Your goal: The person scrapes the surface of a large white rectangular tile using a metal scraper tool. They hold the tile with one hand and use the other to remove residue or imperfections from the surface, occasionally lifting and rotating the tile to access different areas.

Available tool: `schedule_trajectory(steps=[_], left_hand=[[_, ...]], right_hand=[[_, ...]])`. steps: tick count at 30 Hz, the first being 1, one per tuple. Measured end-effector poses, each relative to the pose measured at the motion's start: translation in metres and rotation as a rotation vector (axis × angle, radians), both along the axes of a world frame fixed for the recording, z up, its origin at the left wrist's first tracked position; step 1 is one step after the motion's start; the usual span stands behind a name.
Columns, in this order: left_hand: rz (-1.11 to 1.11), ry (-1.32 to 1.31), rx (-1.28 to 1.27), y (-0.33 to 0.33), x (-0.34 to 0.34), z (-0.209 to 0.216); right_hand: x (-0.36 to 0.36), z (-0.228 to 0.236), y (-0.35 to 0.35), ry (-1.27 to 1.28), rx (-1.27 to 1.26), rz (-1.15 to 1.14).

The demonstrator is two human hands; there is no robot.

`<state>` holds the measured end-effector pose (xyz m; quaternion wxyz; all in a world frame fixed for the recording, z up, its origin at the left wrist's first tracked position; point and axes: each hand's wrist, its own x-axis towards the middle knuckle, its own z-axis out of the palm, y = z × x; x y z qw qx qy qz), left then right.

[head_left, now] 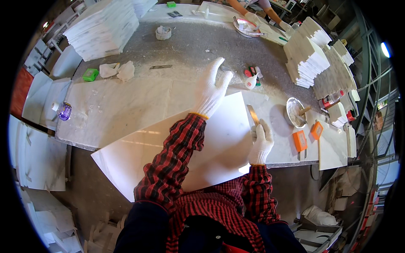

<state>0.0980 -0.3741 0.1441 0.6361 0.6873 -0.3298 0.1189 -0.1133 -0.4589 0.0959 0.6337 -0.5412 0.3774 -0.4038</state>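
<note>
A polished white stone slab (219, 139) lies at an angle across the near edge of the table, its near corner overhanging. My left hand (212, 86), in a white knit glove, is at the slab's far edge with its fingers stretched and apart, holding nothing that I can see. Beside the slab's right edge, my gloved right hand (262, 143) is closed around a flat metal scraper blade (252, 114), which points away from me. Just beyond the slab stands a white squeeze bottle (250, 82), with small red and green items around it.
A metal bowl (295, 113) with a stick and two orange blocks (300, 141) sit at right. A purple-labelled bottle (64, 111) lies left. Stone stacks rise at far left (103, 29) and right (306, 59). Across the table, a co-worker's gloved hands (253, 19) are near a red-rimmed bowl (247, 28).
</note>
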Motion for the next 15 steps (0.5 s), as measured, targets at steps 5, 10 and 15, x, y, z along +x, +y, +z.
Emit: schedule_trajectory(steps=[5, 10, 15], left_hand=[[0.005, -0.074, -0.028, 0.009, -0.005, 0.009], [-0.271, 0.246, -0.019, 0.011, -0.008, -0.001], [-0.314, 0.037, 0.07, 0.015, -0.011, 0.019]], right_hand=[[-0.004, 0.01, 0.004, -0.132, 0.032, -0.1], [0.015, 0.049, 0.026, -0.236, 0.045, 0.024], [0.039, 0.068, 0.038, -0.151, -0.047, 0.159]])
